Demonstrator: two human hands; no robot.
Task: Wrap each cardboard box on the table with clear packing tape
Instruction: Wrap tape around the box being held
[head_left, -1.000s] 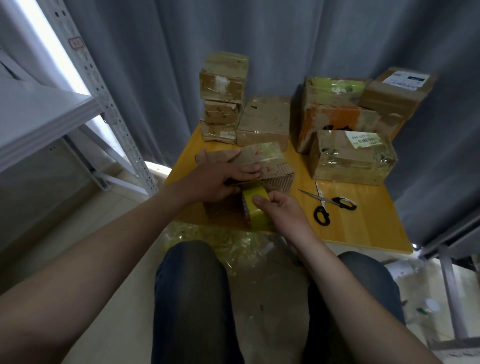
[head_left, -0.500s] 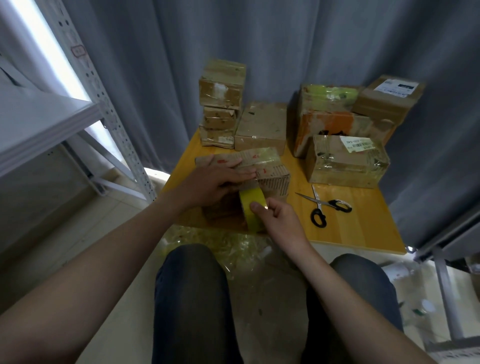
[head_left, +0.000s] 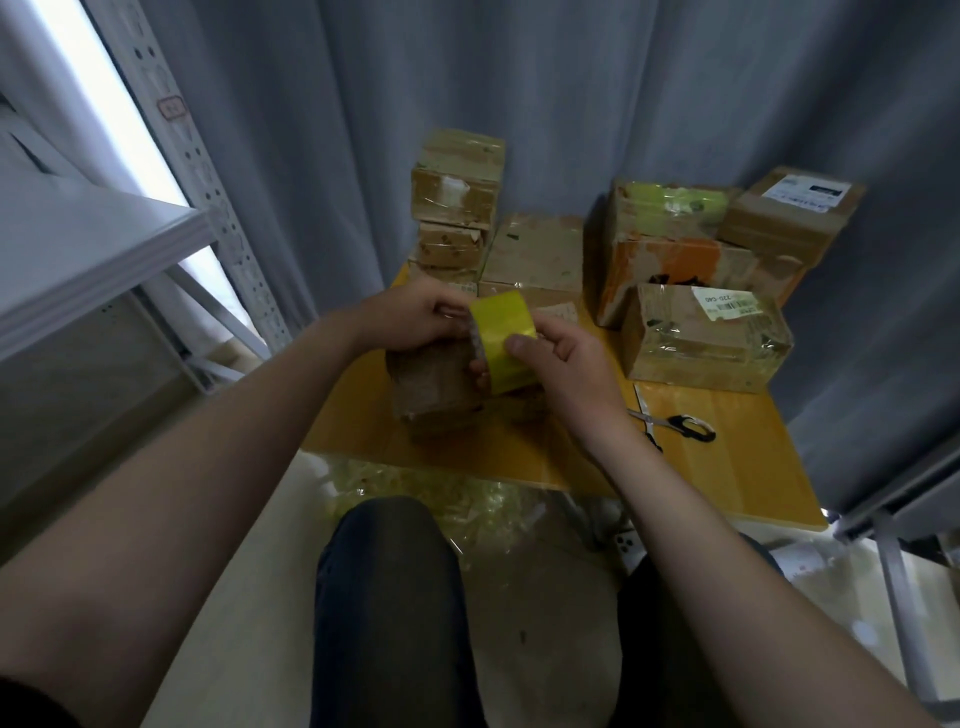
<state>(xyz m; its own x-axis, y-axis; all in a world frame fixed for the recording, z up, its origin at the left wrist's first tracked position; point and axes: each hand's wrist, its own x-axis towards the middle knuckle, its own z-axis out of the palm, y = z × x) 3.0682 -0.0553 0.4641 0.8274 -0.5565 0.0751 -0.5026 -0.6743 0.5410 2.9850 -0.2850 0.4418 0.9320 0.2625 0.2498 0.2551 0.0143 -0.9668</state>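
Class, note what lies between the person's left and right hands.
The yellow tape roll, gripped by the right hand, beside the left hand; the head view shows it.

Dim room, cool grey cast. The only strong light is a blown-out white strip (head_left: 111, 111) far up-left of the surface (head_left: 737, 467), with no detail inside it. The curtain (head_left: 571, 93) behind the surface is flat and murky. The surface itself reads warm orange. Soft shadows sit under the boxes (head_left: 701, 338) on it, and there are small glare patches on their film. The tape roll (head_left: 503, 345) over the surface's left part is blurred. Wide-angle bend: the rack post (head_left: 197, 171) left of the surface leans, and the forearm (head_left: 182, 519) below-left of it looks stretched. Overall soft, slightly grainy.
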